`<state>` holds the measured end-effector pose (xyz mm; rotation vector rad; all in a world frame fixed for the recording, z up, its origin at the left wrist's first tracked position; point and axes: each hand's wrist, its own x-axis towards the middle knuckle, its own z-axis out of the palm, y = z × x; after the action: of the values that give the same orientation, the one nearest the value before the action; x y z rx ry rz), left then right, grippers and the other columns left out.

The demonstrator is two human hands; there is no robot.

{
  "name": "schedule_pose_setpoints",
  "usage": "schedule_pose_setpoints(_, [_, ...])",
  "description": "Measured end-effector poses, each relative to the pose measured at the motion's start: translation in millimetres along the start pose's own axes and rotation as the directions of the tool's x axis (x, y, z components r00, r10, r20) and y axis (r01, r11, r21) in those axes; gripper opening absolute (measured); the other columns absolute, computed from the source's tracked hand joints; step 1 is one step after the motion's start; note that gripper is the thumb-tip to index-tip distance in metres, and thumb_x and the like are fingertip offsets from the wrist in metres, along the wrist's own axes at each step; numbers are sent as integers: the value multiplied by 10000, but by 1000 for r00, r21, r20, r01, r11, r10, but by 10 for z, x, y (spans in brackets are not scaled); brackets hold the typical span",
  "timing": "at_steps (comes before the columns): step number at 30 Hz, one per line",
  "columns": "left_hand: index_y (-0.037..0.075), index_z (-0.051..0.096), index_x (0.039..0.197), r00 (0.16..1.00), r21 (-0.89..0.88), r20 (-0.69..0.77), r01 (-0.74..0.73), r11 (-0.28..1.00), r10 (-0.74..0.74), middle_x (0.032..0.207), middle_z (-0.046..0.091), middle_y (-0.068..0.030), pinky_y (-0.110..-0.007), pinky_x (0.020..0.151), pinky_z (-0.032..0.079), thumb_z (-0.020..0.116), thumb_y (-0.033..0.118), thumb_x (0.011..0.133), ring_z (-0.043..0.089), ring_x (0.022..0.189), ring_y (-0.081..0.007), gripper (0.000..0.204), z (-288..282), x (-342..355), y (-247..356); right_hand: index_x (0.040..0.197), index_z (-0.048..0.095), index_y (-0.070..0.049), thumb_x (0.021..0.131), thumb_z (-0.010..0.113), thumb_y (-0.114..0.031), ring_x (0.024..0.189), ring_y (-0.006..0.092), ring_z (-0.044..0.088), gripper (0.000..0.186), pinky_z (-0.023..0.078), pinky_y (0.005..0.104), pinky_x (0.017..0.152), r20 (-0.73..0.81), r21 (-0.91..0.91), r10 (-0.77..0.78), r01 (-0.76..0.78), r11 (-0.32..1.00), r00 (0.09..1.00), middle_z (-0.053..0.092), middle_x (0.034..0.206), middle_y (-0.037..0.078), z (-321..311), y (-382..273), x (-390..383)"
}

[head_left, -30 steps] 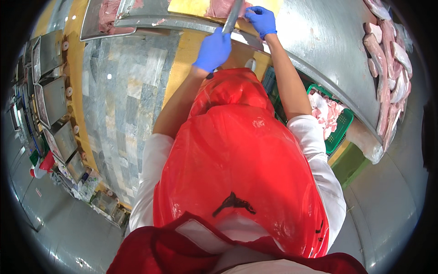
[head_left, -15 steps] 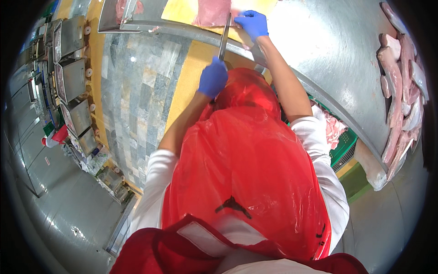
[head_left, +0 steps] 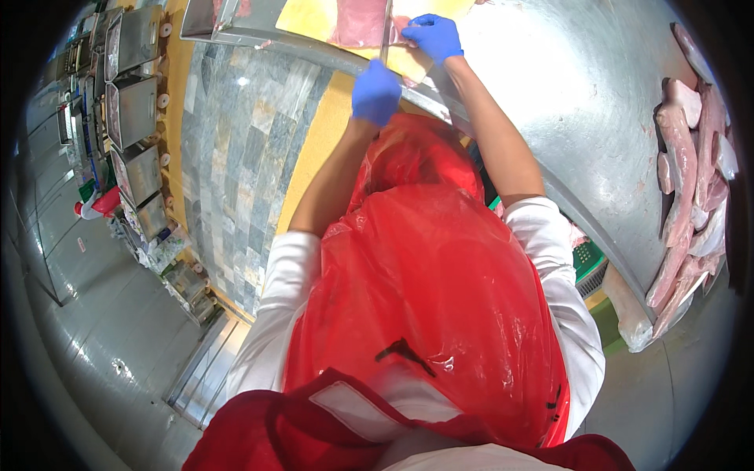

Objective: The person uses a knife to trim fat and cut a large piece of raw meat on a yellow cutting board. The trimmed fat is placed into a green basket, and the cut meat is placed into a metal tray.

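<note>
"Gripping the knife is the left hand, I take it?"

"Yes, in a blue glove, fingers folded round the handle. It is blurred, so I cannot tell how each finger sits."

"And the blade?"

"It points away from the wearer, over the yellow cutting board, and reaches the upper edge of the view. It runs between two pieces of pink meat."

"Which two?"

"A broad slab lies on the board to the left of the blade. A smaller piece lies to the right, at the fingertips of the right hand."

"Is that hand pinching it?"

"The fingers are bent and bunched together at its edge; whether they pinch it or only press on it, I cannot tell. That hand wears a blue glove too."

"What is around them?"

"The board rests on a metal table. Long strips of meat are heaped at its far right, well apart from the hands. A metal tray stands left of the board, and a green basket shows below the table's edge, partly hidden by the right sleeve"
</note>
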<state>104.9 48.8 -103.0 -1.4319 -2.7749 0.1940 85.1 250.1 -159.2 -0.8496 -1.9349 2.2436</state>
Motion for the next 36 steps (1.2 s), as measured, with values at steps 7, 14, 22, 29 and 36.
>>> schedule_pose_setpoints(7, [-12,513,997,823,-394,449,531,750,-347,715,620,-316,-600,643,495,512,174,962,629,699,-511,189,-899,-701,171,806,738,-11,695,818,-189,685,144,663,224,552,299,654,-11,41,0,0,999,1000,715,756,77,-280,-133,-9])
schedule_pose_setpoints(14, [-75,529,968,996,-148,60,77,986,-69,832,653,-339,-550,668,533,532,115,885,657,732,-492,207,-725,465,27,782,719,8,703,803,-129,649,141,645,179,537,269,623,45,-4,-9,9,1000,999,702,742,77,-367,-333,17])
schedule_pose_setpoints(22, [-112,512,1028,816,-453,238,573,683,-527,890,663,-357,-510,789,557,541,114,853,683,871,-488,287,-489,1054,148,779,720,20,718,790,-104,652,131,640,155,540,269,629,144,86,19,-32,996,989,700,747,71,-497,-426,197])
schedule_pose_setpoints(29, [-120,511,1055,768,-449,314,638,625,-558,985,668,-349,-491,843,552,569,127,849,682,953,-469,327,-545,1211,250,822,731,31,717,800,-128,663,125,641,203,538,263,643,257,-28,10,-3,1000,966,700,754,72,-541,-654,219])
schedule_pose_setpoints(36, [-93,504,1045,815,-404,270,580,708,-513,964,680,-326,-486,793,563,567,124,869,691,905,-460,287,-429,928,325,826,736,10,728,795,-157,673,132,641,203,535,280,640,212,-26,16,-11,1000,977,702,785,74,-508,-246,375])
